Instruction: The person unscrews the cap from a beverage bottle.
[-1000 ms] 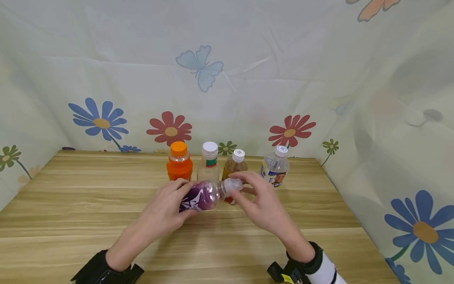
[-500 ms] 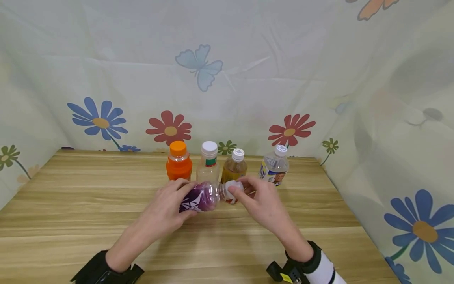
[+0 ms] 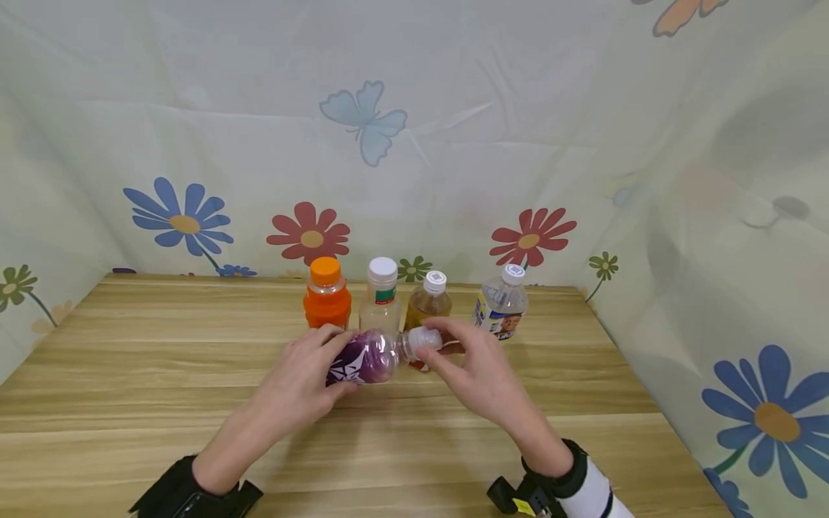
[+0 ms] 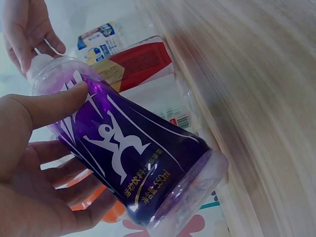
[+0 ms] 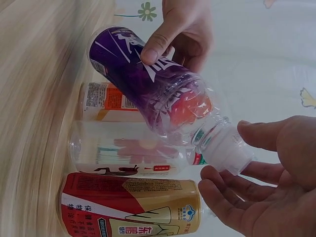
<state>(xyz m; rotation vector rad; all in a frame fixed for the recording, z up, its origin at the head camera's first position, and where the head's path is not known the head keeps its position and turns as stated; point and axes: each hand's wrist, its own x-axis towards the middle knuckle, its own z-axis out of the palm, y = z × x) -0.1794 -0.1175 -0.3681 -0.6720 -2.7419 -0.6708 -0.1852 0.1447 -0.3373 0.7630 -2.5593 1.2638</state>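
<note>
My left hand [image 3: 303, 375] grips a clear drink bottle with a purple label [image 4: 123, 140] round its middle. The bottle lies tilted on its side above the table, its neck towards the right. At the neck, my right hand [image 3: 478, 373] pinches the whitish translucent bottle cap [image 5: 231, 150] between thumb and fingers. The cap sits over the mouth of the bottle. In the left wrist view, the thumb lies across the label and the fingers curl under the far side, partly hidden by the bottle.
Behind the hands stand an orange-capped bottle [image 3: 327, 306], a clear white-capped bottle [image 3: 378, 313] and a bottle of amber drink with a red and gold label [image 5: 131, 205]. Farther right is a clear bottle with a picture label [image 3: 501, 306]. A patterned cloth [image 3: 453, 158] backs the wooden table [image 3: 162, 338].
The right fingers have shifted and turned slightly around the cap, with the bottle neck tipping a little. The left hand keeps its grip almost still. The standing bottles are unmoved.
</note>
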